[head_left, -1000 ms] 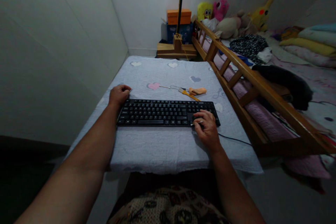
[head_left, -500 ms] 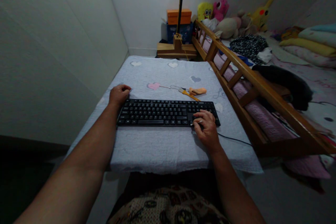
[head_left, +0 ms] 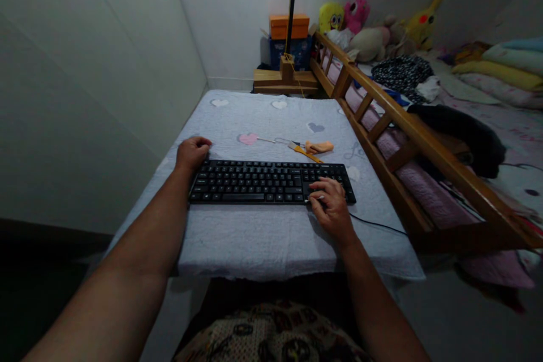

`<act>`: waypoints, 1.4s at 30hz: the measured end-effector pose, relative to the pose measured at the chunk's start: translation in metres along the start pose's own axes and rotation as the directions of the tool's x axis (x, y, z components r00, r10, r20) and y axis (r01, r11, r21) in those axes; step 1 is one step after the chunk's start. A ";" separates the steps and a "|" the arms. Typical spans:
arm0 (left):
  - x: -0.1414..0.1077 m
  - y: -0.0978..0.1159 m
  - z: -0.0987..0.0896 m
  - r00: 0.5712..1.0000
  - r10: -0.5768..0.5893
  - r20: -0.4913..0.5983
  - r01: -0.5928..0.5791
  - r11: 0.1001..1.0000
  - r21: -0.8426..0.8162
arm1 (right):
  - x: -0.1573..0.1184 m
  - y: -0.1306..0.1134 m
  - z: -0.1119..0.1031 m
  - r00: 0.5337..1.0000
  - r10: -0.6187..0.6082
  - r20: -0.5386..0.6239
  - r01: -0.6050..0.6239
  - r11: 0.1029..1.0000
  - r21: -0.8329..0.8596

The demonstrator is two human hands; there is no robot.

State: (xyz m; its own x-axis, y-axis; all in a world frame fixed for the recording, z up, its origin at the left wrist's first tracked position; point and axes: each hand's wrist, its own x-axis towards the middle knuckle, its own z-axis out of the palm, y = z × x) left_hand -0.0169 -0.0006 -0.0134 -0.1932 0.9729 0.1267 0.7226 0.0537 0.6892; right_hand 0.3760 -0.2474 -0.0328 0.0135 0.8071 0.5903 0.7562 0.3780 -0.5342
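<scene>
A black keyboard (head_left: 250,181) lies across the cloth-covered table. Over its right end, my right hand (head_left: 330,203) pinches a small white-tipped stick, like a cotton swab (head_left: 316,198), whose tip points left toward the lower keys near the arrow keys. My left hand (head_left: 193,153) rests at the keyboard's upper left corner, fingers curled together; whether anything is inside them is hidden. Behind the keyboard lie a yellow-handled brush (head_left: 305,153), an orange cloth-like piece (head_left: 319,147) and a thin stick (head_left: 266,140) beside a wire loop.
The keyboard cable (head_left: 377,224) runs off the table's right side. A wooden bed rail (head_left: 382,107) stands close along the right. A wooden stand (head_left: 286,80) with a dark pole and an orange box (head_left: 289,27) are behind the table. A pale wall panel is at the left.
My right hand has shifted slightly left with the small stick. My left hand and the keyboard have stayed in place.
</scene>
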 end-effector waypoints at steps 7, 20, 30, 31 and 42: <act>-0.001 0.001 0.000 1.000 -0.010 -0.001 0.010 1.000 -0.005 | 0.000 0.003 0.002 1.000 0.006 0.013 -0.006 1.000 -0.004; -0.004 0.006 -0.001 1.000 -0.025 -0.009 0.025 0.999 -0.024 | 0.002 0.008 0.006 0.999 0.031 -0.016 -0.031 0.998 -0.062; -0.001 -0.002 0.002 1.000 -0.012 -0.006 0.012 1.000 -0.013 | 0.001 0.008 0.006 0.996 0.060 -0.062 -0.064 0.996 -0.060; -0.001 -0.001 0.002 1.000 -0.011 -0.010 0.011 1.000 -0.014 | 0.001 0.009 0.005 0.996 0.062 -0.071 -0.066 0.996 -0.060; -0.002 0.004 0.000 1.000 -0.027 0.005 0.027 0.999 -0.024 | 0.001 0.009 0.007 0.996 0.026 -0.090 -0.035 0.995 -0.097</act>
State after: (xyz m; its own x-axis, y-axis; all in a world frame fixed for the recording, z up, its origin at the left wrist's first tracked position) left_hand -0.0140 -0.0020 -0.0110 -0.2095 0.9722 0.1044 0.7010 0.0749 0.7092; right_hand 0.3785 -0.2403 -0.0411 0.0921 0.7722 0.6286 0.8150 0.3042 -0.4931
